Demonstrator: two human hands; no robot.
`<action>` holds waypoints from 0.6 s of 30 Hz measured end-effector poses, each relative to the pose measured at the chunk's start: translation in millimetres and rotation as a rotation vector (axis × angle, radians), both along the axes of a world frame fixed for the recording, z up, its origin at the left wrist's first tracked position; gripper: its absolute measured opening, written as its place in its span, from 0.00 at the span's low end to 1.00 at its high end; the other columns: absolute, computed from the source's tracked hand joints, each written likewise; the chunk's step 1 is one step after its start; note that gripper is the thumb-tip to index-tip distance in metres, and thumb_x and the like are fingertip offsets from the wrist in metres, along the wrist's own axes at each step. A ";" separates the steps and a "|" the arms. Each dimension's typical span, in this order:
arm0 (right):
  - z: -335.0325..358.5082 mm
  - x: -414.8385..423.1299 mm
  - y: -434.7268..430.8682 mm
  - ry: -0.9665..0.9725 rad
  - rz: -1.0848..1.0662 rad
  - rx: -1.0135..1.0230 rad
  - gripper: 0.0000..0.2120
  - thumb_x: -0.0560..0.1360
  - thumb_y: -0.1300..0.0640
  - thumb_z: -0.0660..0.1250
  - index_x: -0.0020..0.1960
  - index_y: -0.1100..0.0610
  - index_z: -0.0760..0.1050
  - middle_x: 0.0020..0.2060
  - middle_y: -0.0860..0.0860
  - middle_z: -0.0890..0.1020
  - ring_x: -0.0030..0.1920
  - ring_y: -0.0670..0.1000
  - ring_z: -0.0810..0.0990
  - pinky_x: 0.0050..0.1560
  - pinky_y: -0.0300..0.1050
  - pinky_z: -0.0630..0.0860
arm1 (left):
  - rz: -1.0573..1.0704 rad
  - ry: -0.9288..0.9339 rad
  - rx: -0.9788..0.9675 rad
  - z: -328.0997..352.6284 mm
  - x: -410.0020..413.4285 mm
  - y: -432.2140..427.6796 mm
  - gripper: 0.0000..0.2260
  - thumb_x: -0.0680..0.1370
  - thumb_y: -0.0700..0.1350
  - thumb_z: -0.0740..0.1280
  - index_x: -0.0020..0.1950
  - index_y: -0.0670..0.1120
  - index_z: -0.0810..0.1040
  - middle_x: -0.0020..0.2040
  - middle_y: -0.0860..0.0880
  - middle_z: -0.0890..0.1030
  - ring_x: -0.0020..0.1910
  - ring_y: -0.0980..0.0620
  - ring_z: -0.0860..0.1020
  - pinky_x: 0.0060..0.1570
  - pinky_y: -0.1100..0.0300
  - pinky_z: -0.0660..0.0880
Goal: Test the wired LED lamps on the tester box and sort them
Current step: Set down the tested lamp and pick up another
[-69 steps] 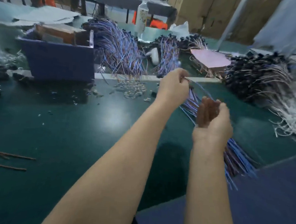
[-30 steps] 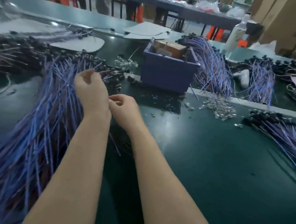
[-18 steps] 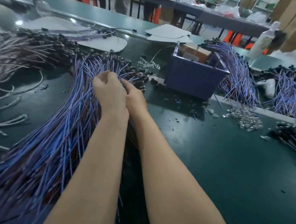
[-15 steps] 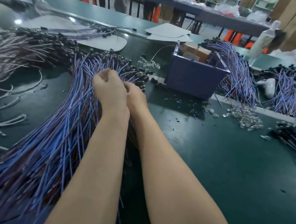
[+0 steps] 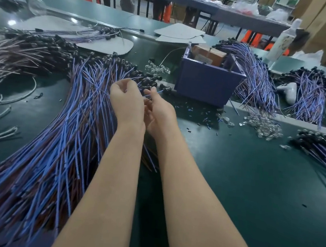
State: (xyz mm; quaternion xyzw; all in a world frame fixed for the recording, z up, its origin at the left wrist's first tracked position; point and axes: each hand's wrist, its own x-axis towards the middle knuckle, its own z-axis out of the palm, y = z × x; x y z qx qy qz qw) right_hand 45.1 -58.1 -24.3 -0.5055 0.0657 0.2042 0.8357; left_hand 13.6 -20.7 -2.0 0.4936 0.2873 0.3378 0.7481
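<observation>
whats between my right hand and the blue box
In the head view, a black-capped lamp on a blue wire sits between the right hand and the blue box; small loose bits dot the green mat beside it.

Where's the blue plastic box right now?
Head view, right of centre: the blue plastic box stands on the green table, beyond the right hand, with blue-wired lamps beside it.

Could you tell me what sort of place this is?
Most likely an electronics assembly workshop: heaps of wired LED lamps lie on the green workbench, loose clear LEDs lie near a blue box, and more worktables stand behind.
</observation>
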 end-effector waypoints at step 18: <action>30.8 8.5 -203.2 -0.337 -0.657 0.129 0.08 0.80 0.55 0.61 0.47 0.57 0.76 0.36 0.50 0.77 0.30 0.44 0.74 0.31 0.34 0.74 | -0.826 0.096 0.936 -12.1 15.6 -116.0 0.12 0.81 0.47 0.59 0.43 0.43 0.76 0.31 0.55 0.74 0.28 0.61 0.72 0.33 0.66 0.66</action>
